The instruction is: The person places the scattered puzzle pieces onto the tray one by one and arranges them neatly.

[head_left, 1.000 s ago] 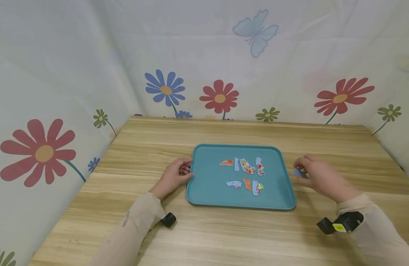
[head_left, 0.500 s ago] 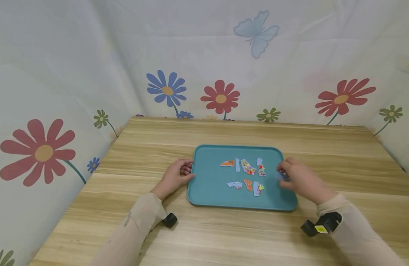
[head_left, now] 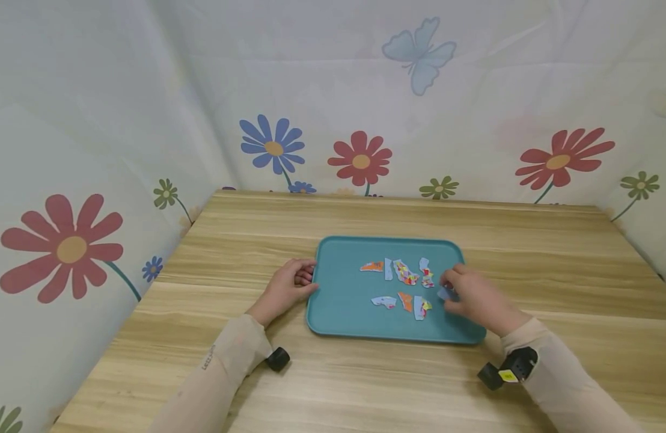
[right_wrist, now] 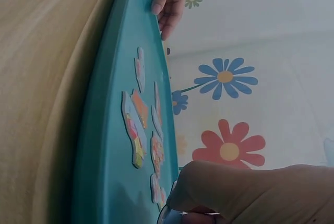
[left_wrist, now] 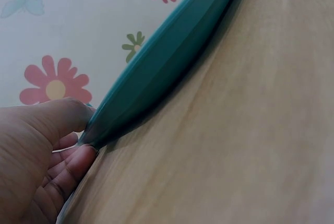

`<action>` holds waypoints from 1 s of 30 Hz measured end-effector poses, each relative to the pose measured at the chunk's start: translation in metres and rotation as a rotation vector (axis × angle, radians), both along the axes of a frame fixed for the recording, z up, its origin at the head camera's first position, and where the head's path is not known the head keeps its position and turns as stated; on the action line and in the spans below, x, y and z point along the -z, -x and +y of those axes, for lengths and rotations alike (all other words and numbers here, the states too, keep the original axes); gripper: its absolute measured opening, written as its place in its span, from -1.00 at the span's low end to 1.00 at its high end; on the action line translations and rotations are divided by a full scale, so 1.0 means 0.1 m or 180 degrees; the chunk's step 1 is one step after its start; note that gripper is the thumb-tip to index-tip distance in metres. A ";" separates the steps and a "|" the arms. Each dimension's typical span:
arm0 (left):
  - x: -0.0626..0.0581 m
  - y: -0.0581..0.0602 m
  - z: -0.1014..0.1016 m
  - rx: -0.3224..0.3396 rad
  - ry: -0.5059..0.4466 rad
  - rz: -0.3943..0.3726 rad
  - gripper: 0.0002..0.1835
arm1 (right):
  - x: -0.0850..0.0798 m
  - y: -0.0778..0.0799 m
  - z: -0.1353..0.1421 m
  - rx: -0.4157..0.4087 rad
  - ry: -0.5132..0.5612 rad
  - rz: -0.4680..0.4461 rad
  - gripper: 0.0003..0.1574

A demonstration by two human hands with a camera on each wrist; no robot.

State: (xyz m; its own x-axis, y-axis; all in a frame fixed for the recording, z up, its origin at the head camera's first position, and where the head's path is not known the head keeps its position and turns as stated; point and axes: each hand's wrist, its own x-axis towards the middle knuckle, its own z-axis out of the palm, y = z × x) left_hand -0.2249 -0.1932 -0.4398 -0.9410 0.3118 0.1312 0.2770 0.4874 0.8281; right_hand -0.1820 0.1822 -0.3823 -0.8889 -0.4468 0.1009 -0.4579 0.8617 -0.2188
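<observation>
A teal tray point(head_left: 341, 316) lies on the wooden table, with several flat, irregular printed puzzle pieces spread on it in two rough rows. My left hand point(head_left: 283, 287) holds the tray's left rim; in the left wrist view the thumb point(left_wrist: 68, 114) lies against the tray edge with fingers below it. Over the tray's right side, my right hand point(head_left: 479, 299) pinches a light-blue puzzle piece point(head_left: 444, 293) between thumb and fingers, partly hidden by them. Close to its left lies a blue and multicoloured piece point(head_left: 425, 264). Below that is a blue and yellow piece point(head_left: 419, 308).
An orange piece point(head_left: 372, 266), a narrow blue strip point(head_left: 387, 269) and a multicoloured piece point(head_left: 405, 272) lie in the far row. The nearer row also holds a pale piece point(head_left: 383, 302) and a small orange one point(head_left: 405, 300). A flowered curtain point(head_left: 322, 78) stands behind the table point(head_left: 246, 222).
My right hand has moved left with the light-blue puzzle piece, from beyond the tray's right edge to over the tray. The left hand has stayed at the rim.
</observation>
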 end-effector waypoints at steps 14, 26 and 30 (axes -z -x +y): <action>-0.01 0.01 0.02 -0.0008 0.0017 0.0015 -0.45 | 0.12 0.00 -0.01 0.0023 -0.0101 0.0140 -0.70; -0.01 0.01 0.02 -0.0001 0.0021 0.0031 -0.45 | 0.14 0.01 -0.01 0.0092 -0.0168 0.0045 -0.70; 0.00 0.01 0.01 -0.0022 0.0025 0.0004 -0.46 | 0.14 0.00 -0.01 0.0096 -0.0147 0.0011 -0.70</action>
